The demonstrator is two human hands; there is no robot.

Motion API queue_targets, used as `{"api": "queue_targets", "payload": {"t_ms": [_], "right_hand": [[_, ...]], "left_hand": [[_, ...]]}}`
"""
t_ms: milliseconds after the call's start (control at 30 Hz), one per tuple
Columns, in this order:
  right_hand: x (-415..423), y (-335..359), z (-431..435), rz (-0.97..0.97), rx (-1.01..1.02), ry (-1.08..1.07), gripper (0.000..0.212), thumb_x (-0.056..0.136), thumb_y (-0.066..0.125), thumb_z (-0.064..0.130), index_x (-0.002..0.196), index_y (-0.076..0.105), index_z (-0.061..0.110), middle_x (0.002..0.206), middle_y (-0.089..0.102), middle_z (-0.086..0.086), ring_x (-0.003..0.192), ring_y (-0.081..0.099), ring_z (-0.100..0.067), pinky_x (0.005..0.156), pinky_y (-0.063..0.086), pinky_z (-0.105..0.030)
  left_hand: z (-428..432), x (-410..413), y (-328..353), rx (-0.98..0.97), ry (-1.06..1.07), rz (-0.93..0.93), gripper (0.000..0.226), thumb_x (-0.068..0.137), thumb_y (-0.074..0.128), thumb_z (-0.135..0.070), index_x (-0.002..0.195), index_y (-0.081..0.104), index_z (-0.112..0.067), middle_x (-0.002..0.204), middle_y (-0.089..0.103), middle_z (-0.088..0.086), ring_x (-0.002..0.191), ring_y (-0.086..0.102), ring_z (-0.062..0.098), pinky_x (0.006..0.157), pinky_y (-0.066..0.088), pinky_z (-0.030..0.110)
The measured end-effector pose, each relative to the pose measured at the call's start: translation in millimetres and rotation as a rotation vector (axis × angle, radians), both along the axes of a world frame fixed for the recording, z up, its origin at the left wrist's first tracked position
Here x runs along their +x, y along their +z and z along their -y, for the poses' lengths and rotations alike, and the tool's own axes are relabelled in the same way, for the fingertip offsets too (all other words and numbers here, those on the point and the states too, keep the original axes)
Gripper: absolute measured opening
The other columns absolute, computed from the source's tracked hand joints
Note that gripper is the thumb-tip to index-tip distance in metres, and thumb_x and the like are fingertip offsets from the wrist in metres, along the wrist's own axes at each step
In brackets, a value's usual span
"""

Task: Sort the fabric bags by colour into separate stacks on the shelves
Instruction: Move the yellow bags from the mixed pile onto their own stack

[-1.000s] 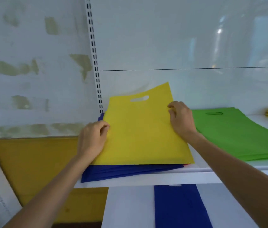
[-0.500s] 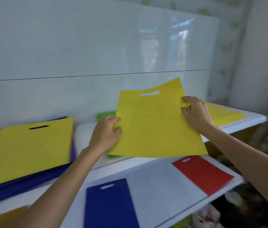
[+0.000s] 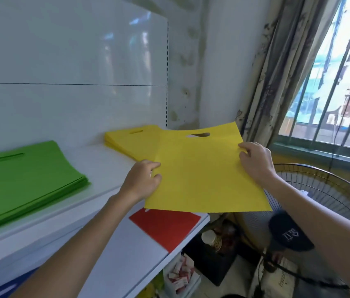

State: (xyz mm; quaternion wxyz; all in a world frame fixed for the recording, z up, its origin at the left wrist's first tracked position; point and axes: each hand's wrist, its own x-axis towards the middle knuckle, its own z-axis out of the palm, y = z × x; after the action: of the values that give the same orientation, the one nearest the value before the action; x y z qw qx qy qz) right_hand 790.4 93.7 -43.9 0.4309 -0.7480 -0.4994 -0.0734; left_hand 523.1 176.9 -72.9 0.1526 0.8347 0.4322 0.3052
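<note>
My left grip (image 3: pixel 141 181) and right grip (image 3: pixel 254 162) pinch the yellow bag (image 3: pixel 202 175) by its side edges; it looks light and floppy.

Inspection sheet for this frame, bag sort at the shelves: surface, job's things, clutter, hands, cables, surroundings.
Surface: white upper shelf with a lower shelf beneath it.
Job's things: green stack at the left of the upper shelf; yellow stack at its right end; one yellow bag held in the air by that end; red bag flat on the lower shelf.
Clutter: small boxes under the shelves; dark cap in front of the fan.
Grippers: left hand pinches the bag's left edge; right hand pinches its right edge.
Cables: dark cord near the fan's base.
Surroundings: barred window, curtain, stained wall.
</note>
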Motion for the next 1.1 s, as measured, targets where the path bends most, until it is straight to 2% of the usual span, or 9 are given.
{"api": "queue_targets", "payload": {"t_ms": [133, 300, 567, 700, 833, 1000, 1033, 1100], "right_hand": [[31, -13, -32, -0.045, -0.019, -0.020, 0.038, 0.088, 0.046, 0.003, 0.124, 0.058, 0.005, 0.125, 0.057, -0.012, 0.115, 0.050, -0.028, 0.096, 0.038, -0.032], [62, -6, -90, -0.006, -0.038, 0.008, 0.041, 0.088, 0.046, 0.001, 0.127, 0.055, 0.005, 0.132, 0.052, -0.012, 0.121, 0.047, -0.029, 0.099, 0.036, -0.033], [98, -4, -180, 0.022, -0.075, 0.066, 0.042, 0.086, 0.045, -0.001, 0.127, 0.056, 0.007, 0.132, 0.052, -0.012, 0.123, 0.044, -0.029, 0.101, 0.034, -0.031], [89, 3, -240, 0.050, -0.091, 0.211, 0.039, 0.089, 0.043, -0.001, 0.124, 0.058, 0.009, 0.134, 0.052, -0.012, 0.124, 0.045, -0.029, 0.099, 0.033, -0.029], [71, 8, -305, 0.138, -0.069, 0.447, 0.035, 0.087, 0.047, -0.005, 0.119, 0.060, 0.003, 0.126, 0.056, -0.017, 0.115, 0.051, -0.032, 0.094, 0.032, -0.026], [46, 7, -359, 0.188, -0.078, 0.677, 0.036, 0.092, 0.044, -0.003, 0.126, 0.055, 0.002, 0.134, 0.050, -0.016, 0.122, 0.046, -0.030, 0.101, 0.032, -0.029], [44, 4, -367, 0.197, -0.110, 0.710, 0.038, 0.092, 0.044, -0.002, 0.129, 0.052, 0.003, 0.137, 0.047, -0.016, 0.126, 0.043, -0.029, 0.103, 0.030, -0.029], [42, -6, -386, 0.283, -0.296, 0.764, 0.045, 0.094, 0.043, 0.007, 0.138, 0.040, 0.005, 0.145, 0.035, -0.014, 0.134, 0.032, -0.028, 0.108, 0.025, -0.031]], "left_hand": [[-34, 28, 4, 0.022, -0.014, -0.023, 0.042, 0.093, 0.051, -0.017, 0.133, 0.049, -0.009, 0.137, 0.047, 0.007, 0.126, 0.042, 0.021, 0.101, 0.031, 0.025], [-94, 61, 14, 0.085, 0.020, 0.024, 0.039, 0.091, 0.053, -0.017, 0.130, 0.053, -0.010, 0.133, 0.051, 0.006, 0.123, 0.045, 0.020, 0.099, 0.031, 0.025], [-158, 85, 26, 0.083, 0.062, 0.025, 0.037, 0.091, 0.055, -0.017, 0.127, 0.056, -0.011, 0.133, 0.052, 0.005, 0.122, 0.047, 0.020, 0.097, 0.034, 0.024], [-180, 73, 30, 0.111, 0.209, 0.028, 0.037, 0.089, 0.057, -0.014, 0.125, 0.057, -0.008, 0.132, 0.053, 0.009, 0.121, 0.048, 0.023, 0.098, 0.033, 0.025], [-184, 51, 20, 0.086, 0.398, 0.032, 0.037, 0.090, 0.057, -0.015, 0.126, 0.057, -0.010, 0.130, 0.054, 0.008, 0.119, 0.049, 0.024, 0.096, 0.035, 0.026], [-178, 46, 11, 0.062, 0.628, 0.071, 0.037, 0.090, 0.055, -0.013, 0.126, 0.056, -0.010, 0.131, 0.053, 0.009, 0.120, 0.048, 0.025, 0.099, 0.034, 0.026], [-176, 48, 8, 0.048, 0.664, 0.068, 0.038, 0.090, 0.055, -0.014, 0.127, 0.056, -0.010, 0.132, 0.053, 0.009, 0.121, 0.048, 0.025, 0.099, 0.033, 0.025], [-175, 51, 0, 0.005, 0.713, 0.048, 0.040, 0.089, 0.056, -0.019, 0.128, 0.055, -0.010, 0.133, 0.052, 0.009, 0.123, 0.046, 0.024, 0.101, 0.032, 0.026]]}}
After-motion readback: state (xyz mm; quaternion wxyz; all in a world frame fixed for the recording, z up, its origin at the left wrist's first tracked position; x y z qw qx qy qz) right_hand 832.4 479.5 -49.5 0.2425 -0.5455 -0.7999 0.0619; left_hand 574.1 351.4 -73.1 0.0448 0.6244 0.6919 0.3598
